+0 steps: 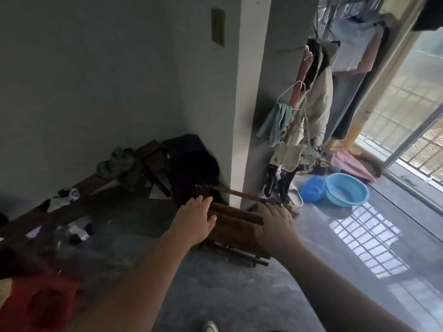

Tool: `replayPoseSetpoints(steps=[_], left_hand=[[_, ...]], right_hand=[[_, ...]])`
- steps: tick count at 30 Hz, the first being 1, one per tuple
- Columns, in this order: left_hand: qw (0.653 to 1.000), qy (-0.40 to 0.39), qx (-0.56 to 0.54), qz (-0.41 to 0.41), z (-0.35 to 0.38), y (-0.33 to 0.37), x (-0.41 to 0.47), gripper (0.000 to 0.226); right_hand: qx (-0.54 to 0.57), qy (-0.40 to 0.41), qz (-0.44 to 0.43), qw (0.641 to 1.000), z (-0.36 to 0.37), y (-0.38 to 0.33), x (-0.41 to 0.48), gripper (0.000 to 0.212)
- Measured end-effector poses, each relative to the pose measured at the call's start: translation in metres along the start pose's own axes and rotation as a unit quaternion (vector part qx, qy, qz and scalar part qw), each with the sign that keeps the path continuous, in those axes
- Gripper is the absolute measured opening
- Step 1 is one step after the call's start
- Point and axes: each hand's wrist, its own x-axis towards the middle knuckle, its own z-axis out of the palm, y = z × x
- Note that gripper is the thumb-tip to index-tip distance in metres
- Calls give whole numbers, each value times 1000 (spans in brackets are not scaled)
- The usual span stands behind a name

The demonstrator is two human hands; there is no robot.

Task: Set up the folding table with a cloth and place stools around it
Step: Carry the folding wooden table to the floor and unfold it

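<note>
Two bare arms reach from the bottom of the frame to a folded piece of slatted wooden furniture (236, 222) lying on the floor at centre; whether it is the table or a stool cannot be told. The left hand (196, 218) rests flat on the left end of the slats, fingers straight and close together, thumb spread. The right hand (275, 225) covers the right end, fingers stretched forward over the edge, though blur hides the tips.

The far edge of the furniture lies just in front of a wall corner (239, 140), with a dark heap of cloth (191, 164) close behind on the left. Glossy grey floor (299, 291) opens toward the lower right.

A long low bench (79, 195) strewn with clothing runs along the left wall. Right of the corner hang clothes on hangers (314, 104); below them sit a slipper (295, 198), a blue bag (311, 189) and a blue basin (346, 190) near the glass door (407, 121).
</note>
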Motion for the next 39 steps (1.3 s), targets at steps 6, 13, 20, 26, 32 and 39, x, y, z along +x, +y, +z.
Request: replayPoseSetpoints(steps=[6,13,20,26,32,39], left_hand=[[998,-52,-8,19,11,-22,85,64],[994,-102,-12,23,58,-35,205,65],[989,-146,-6,-1,124,-54,301,69],[994,-114,3,2,198,-78,370,70],[994,-77,55,55,278,-103,422,70],[986,-71,102,111,307,-117,450,63]], right_hand=[[18,-13,56,998,16,17,81,63],[36,-43,87,995,58,62,191,64],[51,-73,129,988,119,102,282,66],[42,-74,133,987,179,129,342,66],[-11,-38,84,996,248,151,411,62],[-75,-36,79,993,290,168,434,52]])
